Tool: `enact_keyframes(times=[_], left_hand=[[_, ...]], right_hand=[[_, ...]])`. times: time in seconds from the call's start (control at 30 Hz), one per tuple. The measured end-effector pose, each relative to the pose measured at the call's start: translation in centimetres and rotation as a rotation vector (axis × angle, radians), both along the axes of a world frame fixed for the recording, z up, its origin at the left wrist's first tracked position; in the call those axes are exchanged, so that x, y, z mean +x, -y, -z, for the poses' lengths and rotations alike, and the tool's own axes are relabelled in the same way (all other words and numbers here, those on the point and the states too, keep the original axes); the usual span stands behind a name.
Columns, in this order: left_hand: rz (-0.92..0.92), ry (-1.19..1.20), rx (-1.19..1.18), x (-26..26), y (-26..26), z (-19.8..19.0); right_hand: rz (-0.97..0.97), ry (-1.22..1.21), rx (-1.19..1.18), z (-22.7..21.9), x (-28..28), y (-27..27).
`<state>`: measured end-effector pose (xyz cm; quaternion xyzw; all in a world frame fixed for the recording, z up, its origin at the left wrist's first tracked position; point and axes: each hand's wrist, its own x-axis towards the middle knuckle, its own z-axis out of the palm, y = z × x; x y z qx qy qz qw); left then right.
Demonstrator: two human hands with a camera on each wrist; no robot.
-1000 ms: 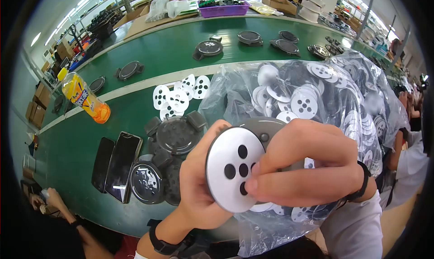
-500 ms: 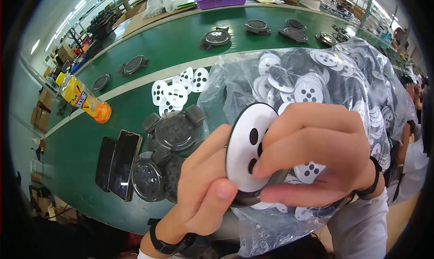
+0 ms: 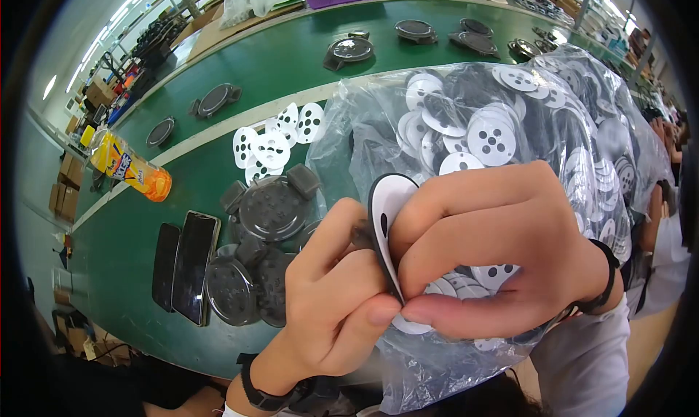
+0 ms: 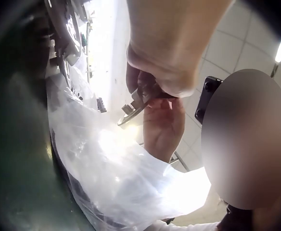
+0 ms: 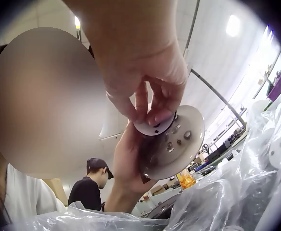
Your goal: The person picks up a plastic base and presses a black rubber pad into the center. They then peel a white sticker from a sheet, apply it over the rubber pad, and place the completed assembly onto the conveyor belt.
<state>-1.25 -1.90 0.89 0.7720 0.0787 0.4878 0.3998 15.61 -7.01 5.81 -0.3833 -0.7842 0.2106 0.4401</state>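
In the head view my left hand (image 3: 331,300) grips a grey round housing, mostly hidden there behind the hands. The right wrist view shows that housing (image 5: 179,154) better, its bumpy face towards the camera. A white disc with black spots (image 3: 389,199) stands nearly edge-on and bowed between the hands. My right hand (image 3: 495,242) pinches it by its near side with thumb and fingers. My left thumb and fingertips lie right at its dark edge. More grey housings (image 3: 275,207) lie on the green table left of my left hand.
A clear plastic bag of white discs (image 3: 510,118) spreads behind and right of my hands. Loose white discs (image 3: 271,149), two phones (image 3: 195,264) and an orange drink bottle (image 3: 131,166) lie to the left. Several housings (image 3: 349,49) sit on the green belt beyond.
The white disc has turned from facing the camera to nearly edge-on, and now bows. My right fingers have shifted from its face to pinch its near side.
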Motion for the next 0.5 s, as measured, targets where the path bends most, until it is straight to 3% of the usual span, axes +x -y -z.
enact_keyframes(times=[0.5], left_hand=[[0.000, -0.001, 0.023, -0.24, -0.17, -0.28]], right_hand=[[-0.048, -0.075, 0.045, 0.82, 0.00, -0.61]])
